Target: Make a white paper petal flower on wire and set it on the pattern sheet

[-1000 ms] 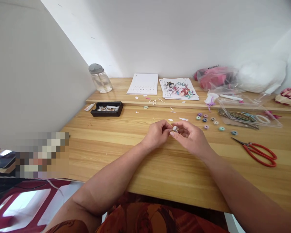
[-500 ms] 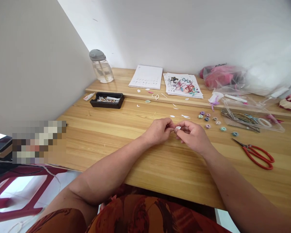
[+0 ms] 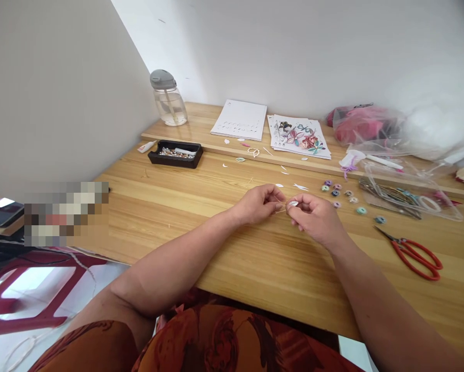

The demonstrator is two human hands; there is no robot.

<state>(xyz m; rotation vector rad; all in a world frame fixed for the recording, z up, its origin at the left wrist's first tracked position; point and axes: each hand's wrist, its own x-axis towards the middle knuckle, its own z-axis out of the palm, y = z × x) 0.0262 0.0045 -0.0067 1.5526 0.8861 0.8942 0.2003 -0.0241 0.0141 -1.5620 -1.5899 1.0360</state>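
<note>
Between the thumb and fingers of my right hand [image 3: 315, 214] is a small white leaf-shaped paper piece [image 3: 293, 203] with a dark line along it. Just left of it, my left hand [image 3: 259, 203] pinches a thin golden wire [image 3: 280, 210], which runs toward the leaf piece. The two hands are close together above the wooden table [image 3: 232, 258], a small gap between their fingertips. More white paper cut-outs [image 3: 300, 187] lie just beyond my hands. Several small thread bobbins [image 3: 335, 193] sit beyond my right hand.
Red-handled scissors [image 3: 415, 256] lie at the right. A black tray [image 3: 175, 161] of beads and a water bottle [image 3: 169, 103] stand at the left. Printed flower sheets [image 3: 301, 137] rest on the raised back ledge. A clear plastic case [image 3: 417, 194] holds tools.
My fingertips have drawn slightly apart, and loops of golden wire now show between them. The leaf piece stays in my right hand. The whole view has shifted a little.
</note>
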